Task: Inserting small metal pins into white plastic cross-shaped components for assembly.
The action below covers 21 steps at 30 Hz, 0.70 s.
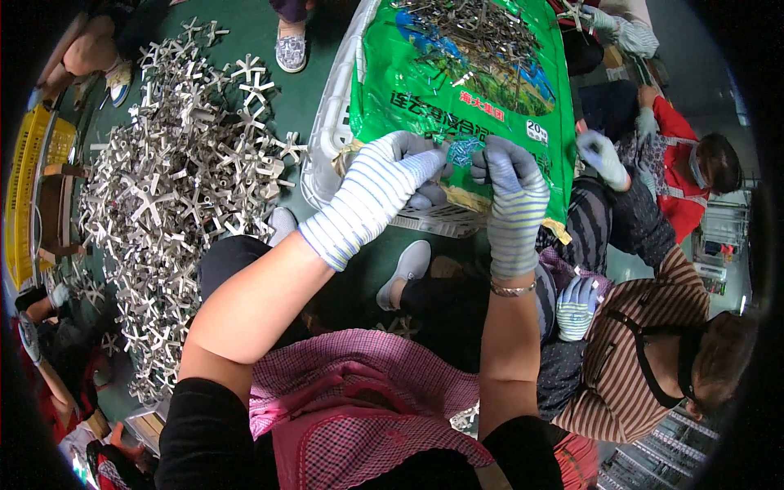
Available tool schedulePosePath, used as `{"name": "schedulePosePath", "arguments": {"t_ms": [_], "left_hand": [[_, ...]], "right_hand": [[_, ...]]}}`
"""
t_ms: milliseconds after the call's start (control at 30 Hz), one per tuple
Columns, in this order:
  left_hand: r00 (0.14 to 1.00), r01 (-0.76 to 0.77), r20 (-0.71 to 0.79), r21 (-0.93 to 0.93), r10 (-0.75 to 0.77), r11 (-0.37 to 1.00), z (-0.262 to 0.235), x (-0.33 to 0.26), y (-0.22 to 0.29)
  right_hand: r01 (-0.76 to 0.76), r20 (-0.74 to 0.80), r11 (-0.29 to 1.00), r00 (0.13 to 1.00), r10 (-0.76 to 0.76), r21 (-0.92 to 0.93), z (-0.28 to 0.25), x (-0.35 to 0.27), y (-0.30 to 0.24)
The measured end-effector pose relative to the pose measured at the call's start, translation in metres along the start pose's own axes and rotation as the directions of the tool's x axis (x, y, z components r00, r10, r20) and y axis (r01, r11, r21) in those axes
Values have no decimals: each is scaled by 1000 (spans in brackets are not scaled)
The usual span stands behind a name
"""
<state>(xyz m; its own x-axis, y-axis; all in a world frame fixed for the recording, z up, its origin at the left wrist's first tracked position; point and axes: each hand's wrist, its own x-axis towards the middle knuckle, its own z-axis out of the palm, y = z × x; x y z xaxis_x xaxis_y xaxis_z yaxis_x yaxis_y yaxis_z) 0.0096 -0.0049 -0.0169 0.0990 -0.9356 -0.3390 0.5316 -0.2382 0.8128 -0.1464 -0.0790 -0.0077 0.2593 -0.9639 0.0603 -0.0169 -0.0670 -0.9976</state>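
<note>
My left hand (384,184) and my right hand (508,188), both in striped knit gloves, meet over the near edge of a green plastic sack (457,82). Between the fingertips sits a small bundle of thin metal pieces (464,150), pinched by both hands. The sack lies over a white plastic crate (327,139) and carries a heap of small metal clips (482,33) at its far end.
A large pile of grey cross-shaped metal parts (171,188) covers the green floor on the left. A yellow crate (28,163) stands at the far left. Other people sit close on the right, one gloved hand (600,155) near the sack, another (576,306) lower down.
</note>
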Motion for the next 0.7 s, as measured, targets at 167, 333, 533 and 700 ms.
{"name": "schedulePosePath", "arguments": {"t_ms": [167,333,533,700], "left_hand": [[998,-44,-36,-27,43,999,2,-3,-1],[980,-184,-34,193,194,964,-5,5,-16],[942,-273,-31,514,335,813,-5,8,-20],[872,-396,45,651,488,647,-4,4,-18]], "right_hand": [[7,108,1000,994,-7,1,7,-2,4],[43,175,999,984,-42,-2,18,-4,3],[24,188,992,982,-1,-120,17,-4,-6],[89,206,977,977,-48,-195,11,-4,-5]]}}
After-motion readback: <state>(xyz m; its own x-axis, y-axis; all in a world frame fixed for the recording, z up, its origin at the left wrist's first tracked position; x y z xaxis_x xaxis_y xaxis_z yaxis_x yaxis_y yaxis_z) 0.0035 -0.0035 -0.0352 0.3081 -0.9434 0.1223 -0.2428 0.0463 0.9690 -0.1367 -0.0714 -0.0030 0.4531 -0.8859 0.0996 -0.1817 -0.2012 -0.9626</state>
